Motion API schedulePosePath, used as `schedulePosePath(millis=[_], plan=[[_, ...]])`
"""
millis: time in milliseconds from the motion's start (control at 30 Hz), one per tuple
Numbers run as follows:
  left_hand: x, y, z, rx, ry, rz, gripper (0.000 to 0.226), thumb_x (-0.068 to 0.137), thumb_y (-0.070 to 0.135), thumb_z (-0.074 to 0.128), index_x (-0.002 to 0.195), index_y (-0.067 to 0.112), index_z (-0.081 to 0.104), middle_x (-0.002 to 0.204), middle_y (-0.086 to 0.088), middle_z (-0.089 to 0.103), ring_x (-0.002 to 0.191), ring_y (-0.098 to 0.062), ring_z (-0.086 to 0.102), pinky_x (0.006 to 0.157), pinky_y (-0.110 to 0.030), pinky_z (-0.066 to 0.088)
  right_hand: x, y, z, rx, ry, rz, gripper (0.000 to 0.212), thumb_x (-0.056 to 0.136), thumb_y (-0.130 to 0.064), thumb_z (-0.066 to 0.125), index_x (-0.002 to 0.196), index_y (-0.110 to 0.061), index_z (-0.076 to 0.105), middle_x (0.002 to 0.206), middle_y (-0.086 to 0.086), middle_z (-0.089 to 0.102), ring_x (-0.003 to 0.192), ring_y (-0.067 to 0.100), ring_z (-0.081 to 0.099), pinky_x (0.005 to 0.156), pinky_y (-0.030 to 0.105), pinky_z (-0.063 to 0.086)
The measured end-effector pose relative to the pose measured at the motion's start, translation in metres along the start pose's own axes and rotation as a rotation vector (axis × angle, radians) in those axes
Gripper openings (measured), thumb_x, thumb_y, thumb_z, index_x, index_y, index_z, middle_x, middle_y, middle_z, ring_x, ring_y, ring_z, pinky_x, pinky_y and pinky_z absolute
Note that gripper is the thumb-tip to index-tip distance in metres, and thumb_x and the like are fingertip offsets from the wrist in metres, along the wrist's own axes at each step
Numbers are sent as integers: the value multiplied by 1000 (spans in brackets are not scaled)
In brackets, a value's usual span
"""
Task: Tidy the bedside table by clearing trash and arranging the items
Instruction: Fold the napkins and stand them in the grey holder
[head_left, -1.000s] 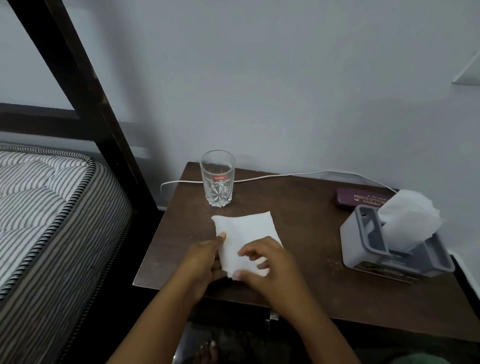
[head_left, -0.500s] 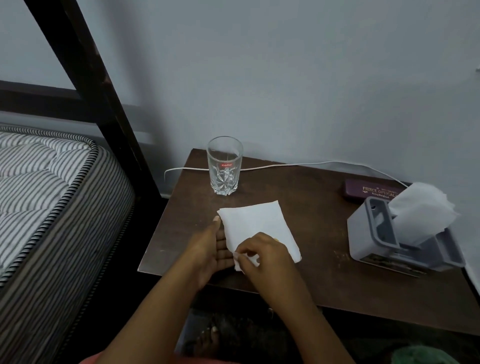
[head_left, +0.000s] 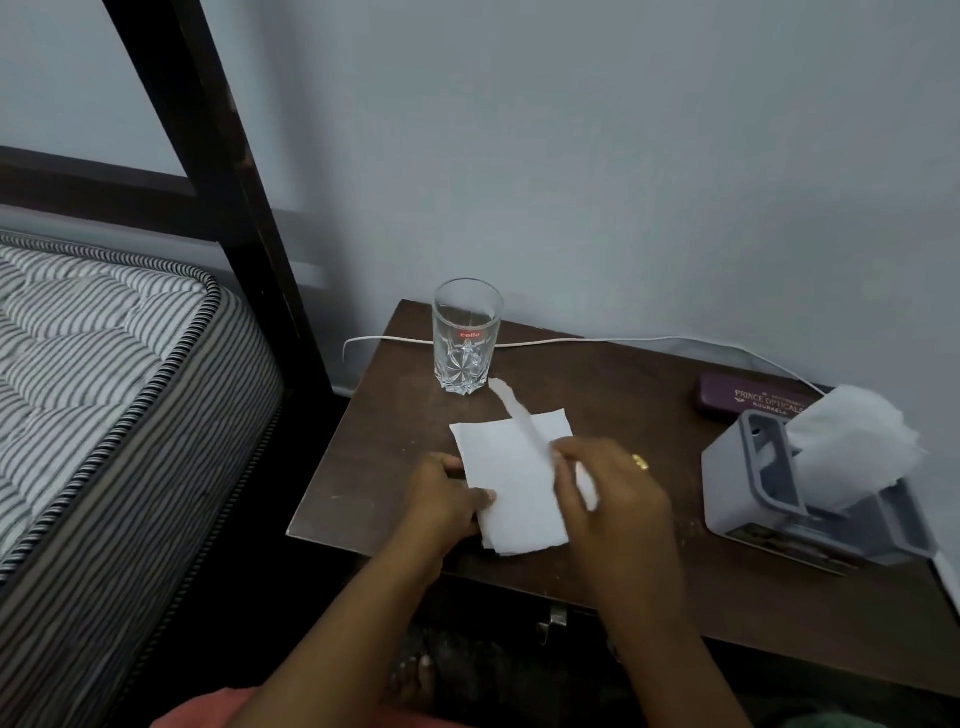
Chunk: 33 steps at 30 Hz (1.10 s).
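Tissue (head_left: 511, 499) flap now raised: your right hand (head_left: 618, 499) pinches it, left hand (head_left: 444, 493) grips the edge; folding proceeds.

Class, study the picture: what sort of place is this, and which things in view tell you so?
Probably a bedroom: a striped mattress in a dark bed frame stands beside a wooden table holding a glass and a spectacles case.

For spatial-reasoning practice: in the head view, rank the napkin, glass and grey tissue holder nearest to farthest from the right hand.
1. napkin: held by the right hand.
2. grey tissue holder: to its right.
3. glass: back left, farthest.
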<state>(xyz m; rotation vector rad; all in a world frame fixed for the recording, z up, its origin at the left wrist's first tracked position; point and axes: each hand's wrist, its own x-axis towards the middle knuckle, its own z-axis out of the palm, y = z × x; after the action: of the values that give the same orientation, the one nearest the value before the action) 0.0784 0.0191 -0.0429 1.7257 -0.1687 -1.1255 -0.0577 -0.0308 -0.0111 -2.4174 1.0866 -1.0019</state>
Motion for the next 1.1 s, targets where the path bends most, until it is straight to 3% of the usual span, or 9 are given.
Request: schedulePosePath(millis=[67,167,367,500,567,667,800,967,1100], plan=[[2,-2,0,30,40,44,42,77,-12,64,80,20,36,90,-17,58,96,-37,61,82,-57,54,-5,-6,6,-152,-104,-132,15,76,-4,69,84,-17,66,79,-1,67,71,16,60,66,28,47],[3,-6,-1,90,39,75,39,76,-13,57,76,21,38,81,-14,54,87,-34,59,81,-59,53,-13,-13,20,-278,-278,-161,18,66,-6,71,71,-22,63,69,-4,62,65,18,59,60,29,47],[2,-5,-2,34,2,35,25,86,-9,46,75,12,56,90,-20,63,75,-31,61,68,-41,55,-17,-15,28,-347,-317,-145,21,60,-12,78,64,-24,62,60,-6,59,56,14,57,55,24,45],[-4,6,0,-48,-14,-36,27,97,26,44,79,12,58,92,-16,65,79,-31,64,59,-33,55,-20,-15,31,-360,-303,-136,15,67,-15,74,67,-26,64,63,-6,61,59,14,57,57,27,45],[-4,7,-1,-53,-8,-43,32,95,39,47,82,11,59,94,-14,65,88,-33,65,65,-37,57,-21,-15,31,-363,-303,-120,12,69,-19,73,70,-28,64,66,-7,62,62,14,58,58,28,45],[-6,4,-1,-21,-16,29,26,88,26,62,77,3,64,92,-23,68,81,-35,67,72,-43,58,-20,-15,30,-382,-309,-63,14,70,-24,70,80,-28,61,75,-9,63,70,14,60,62,30,46],[0,0,-3,-103,-28,14,19,89,8,60,72,0,60,76,-17,67,59,-20,66,48,-26,57,-18,-6,27,-490,-288,35,25,68,-19,70,90,-26,60,84,-7,62,77,17,59,65,34,44],[4,-1,-6,-115,-48,-27,16,89,8,61,74,1,59,75,-12,66,60,-19,65,42,-21,53,-15,10,19,-534,-297,177,18,74,-14,64,88,-25,63,91,-3,58,91,21,55,74,37,37],[6,-4,-5,-109,-52,-20,11,89,8,61,86,-4,61,77,-14,66,60,-19,64,42,-21,53,-14,14,12,-510,-219,221,18,69,-11,72,80,-24,67,85,-3,60,88,21,55,72,36,37]])
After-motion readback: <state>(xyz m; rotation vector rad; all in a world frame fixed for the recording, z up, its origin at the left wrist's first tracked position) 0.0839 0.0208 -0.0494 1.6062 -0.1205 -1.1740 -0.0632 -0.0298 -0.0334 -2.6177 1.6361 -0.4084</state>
